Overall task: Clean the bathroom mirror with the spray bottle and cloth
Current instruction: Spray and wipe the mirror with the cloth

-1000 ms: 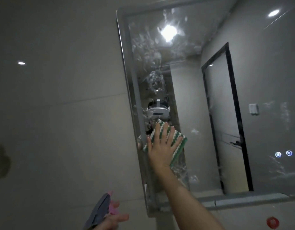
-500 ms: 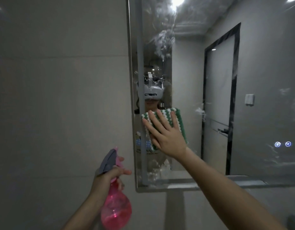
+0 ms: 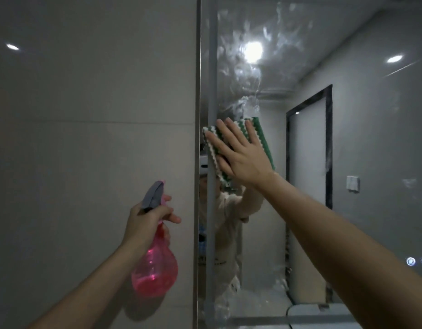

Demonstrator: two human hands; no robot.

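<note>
While the right hand lay flat with its fingers straight and spread, it pressed the green-and-white striped cloth against the bathroom mirror, just inside the mirror's left frame edge. From those fingers, the cloudy white smears lay directly above, running up the glass toward the reflected ceiling light, so the coming wipe would probably turn on an upward stroke; fainter streaks also sat lower, near the mirror's bottom left corner. That hand was plainly the nearer one to the glass, being already on it through the cloth.

Left of the mirror's frame edge and lower than the cloth, the left hand gripped the pink spray bottle by its neck, fingers curled round it, one finger seemingly forward by the trigger. Its long axis stood nearly upright, the grey nozzle head tilted toward the mirror, the translucent bulb hanging below.

As for surfaces, the cloth looked soft and ribbed in zigzag bands, folded to a pad; the mirror was hard and glossy; the bottle was smooth plastic. The wall tiles left of the mirror were matte grey.
</note>
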